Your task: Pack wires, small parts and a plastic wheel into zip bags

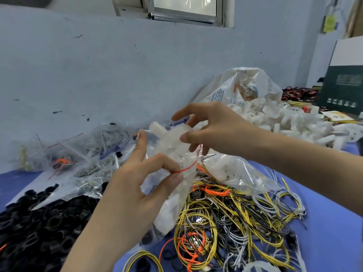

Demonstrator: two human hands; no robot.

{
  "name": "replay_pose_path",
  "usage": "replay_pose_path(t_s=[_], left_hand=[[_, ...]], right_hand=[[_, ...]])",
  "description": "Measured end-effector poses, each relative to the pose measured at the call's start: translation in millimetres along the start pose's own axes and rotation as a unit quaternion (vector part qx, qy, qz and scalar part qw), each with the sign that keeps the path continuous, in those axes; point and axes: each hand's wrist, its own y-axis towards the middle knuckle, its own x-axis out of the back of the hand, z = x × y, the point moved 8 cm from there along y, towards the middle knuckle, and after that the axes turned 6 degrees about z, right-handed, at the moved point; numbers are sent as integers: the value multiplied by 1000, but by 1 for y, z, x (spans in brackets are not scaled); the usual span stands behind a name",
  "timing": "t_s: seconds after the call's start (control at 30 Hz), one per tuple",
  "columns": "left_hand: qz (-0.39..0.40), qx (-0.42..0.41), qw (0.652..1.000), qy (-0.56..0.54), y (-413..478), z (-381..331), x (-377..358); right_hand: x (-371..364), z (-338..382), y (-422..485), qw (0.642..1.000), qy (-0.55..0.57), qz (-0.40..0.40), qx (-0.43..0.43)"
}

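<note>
Zip bag (176, 173) with a red seal line is held in mid-air above the tangle of yellow, white and black wires (235, 216) — the left hand (149, 173) pinches its mouth at the red strip, and the right hand (212, 128) presses a white plastic wheel (169, 134) down into the opening, fingers curled on it. The seal looks open, so closing is left. Black rings (39, 228) lie heaped at left; beyond them filled bags (78, 152) suggest several packs done — farther right, a sack of white parts (275, 116) waits.
</note>
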Motion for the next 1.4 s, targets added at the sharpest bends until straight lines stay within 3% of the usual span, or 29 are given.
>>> replay_pose_path(t_s=[0.17, 0.33, 0.47, 0.57, 0.63, 0.83, 1.13, 1.27, 1.4], left_hand=[[-8, 7, 1000, -1, 0, 3, 4], [-20, 2, 1000, -10, -1, 5, 6], [-13, 10, 1000, 4, 0, 5, 5], [-22, -5, 1000, 17, -1, 2, 8], [-33, -27, 997, 57, -1, -1, 12], [-79, -54, 986, 133, -3, -6, 31], [-129, -22, 987, 98, -8, 17, 54], [-122, -14, 985, 125, -12, 21, 56], [-106, 17, 992, 65, -13, 36, 59]], right_hand=[[-11, 8, -2, 995, -58, 60, 50], [-6, 13, -3, 993, -59, 55, 88], [-2, 15, -3, 952, -264, 19, 151], [-4, -3, 2, 933, -330, 71, 127], [-4, -15, 4, 939, -310, 101, 114], [19, -32, 11, 961, -253, 68, 84], [22, -44, 13, 981, -168, 57, 77], [27, -55, 11, 996, -47, 66, 45], [30, -62, 10, 987, 151, 53, 32]])
